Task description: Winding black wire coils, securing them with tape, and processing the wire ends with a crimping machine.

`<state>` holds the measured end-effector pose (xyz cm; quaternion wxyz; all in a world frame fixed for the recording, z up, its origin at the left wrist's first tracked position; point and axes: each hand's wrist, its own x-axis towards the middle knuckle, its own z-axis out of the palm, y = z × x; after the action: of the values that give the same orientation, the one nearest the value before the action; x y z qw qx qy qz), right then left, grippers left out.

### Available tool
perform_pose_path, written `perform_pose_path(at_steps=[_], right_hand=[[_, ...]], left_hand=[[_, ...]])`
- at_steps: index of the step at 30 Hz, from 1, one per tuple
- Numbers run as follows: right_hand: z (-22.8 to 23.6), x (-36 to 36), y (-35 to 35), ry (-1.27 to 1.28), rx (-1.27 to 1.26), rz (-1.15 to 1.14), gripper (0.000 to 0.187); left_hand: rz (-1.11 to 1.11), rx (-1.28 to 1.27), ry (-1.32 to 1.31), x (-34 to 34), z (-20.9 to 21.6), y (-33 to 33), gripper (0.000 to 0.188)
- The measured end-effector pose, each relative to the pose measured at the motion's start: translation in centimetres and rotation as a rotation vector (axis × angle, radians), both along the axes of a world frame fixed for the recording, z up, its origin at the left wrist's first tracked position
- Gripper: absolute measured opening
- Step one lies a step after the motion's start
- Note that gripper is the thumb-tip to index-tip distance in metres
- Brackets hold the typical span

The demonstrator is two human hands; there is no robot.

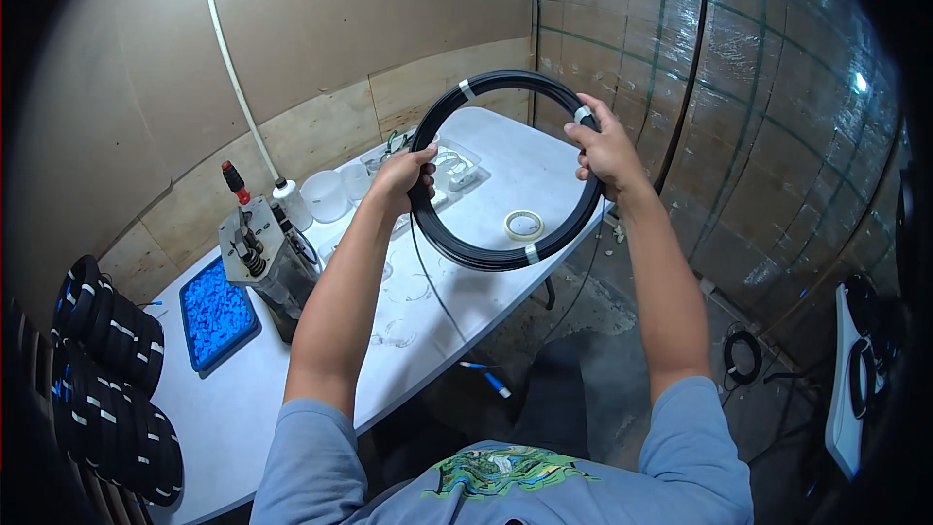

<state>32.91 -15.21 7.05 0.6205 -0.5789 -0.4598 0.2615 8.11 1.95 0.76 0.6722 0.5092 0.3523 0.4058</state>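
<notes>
A large coil of black cable (486,259), bound in places with white tape, is held up over the table's front edge. My left hand (400,178) is closed round the coil's left side. On the upper right side my right hand (609,150) grips it beside a white tape band, thumb on the near face. Loose cable hangs below the coil, and a blue-and-white connector (497,385) dangles past the table edge. Behind the coil's lower right part, a roll of cream tape (524,225) lies on the white table (437,297).
At the left stand a metal bench machine (255,243), a blue tray (199,360) of small blue pieces and stacked black cable coils (112,418). A white bottle (290,202) and clear tubs (326,196) line the back. Wrapped cartons (768,87) rise at the right; another coil (742,358) lies on the floor.
</notes>
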Motion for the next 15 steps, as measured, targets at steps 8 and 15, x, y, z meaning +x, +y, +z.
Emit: perform_pose_path(at_steps=[8,15], right_hand=[[0.2,-2.6,-1.0,-0.01,-0.085,0.063,0.061],[-3.9,2.2,1.0,0.277,-0.155,0.156,0.054]], left_hand=[[-0.179,-0.262,0.031,-0.5,-5.5,1.2,0.019],[-0.17,-0.191,0.02,-2.2,-3.1,-1.0,0.013]])
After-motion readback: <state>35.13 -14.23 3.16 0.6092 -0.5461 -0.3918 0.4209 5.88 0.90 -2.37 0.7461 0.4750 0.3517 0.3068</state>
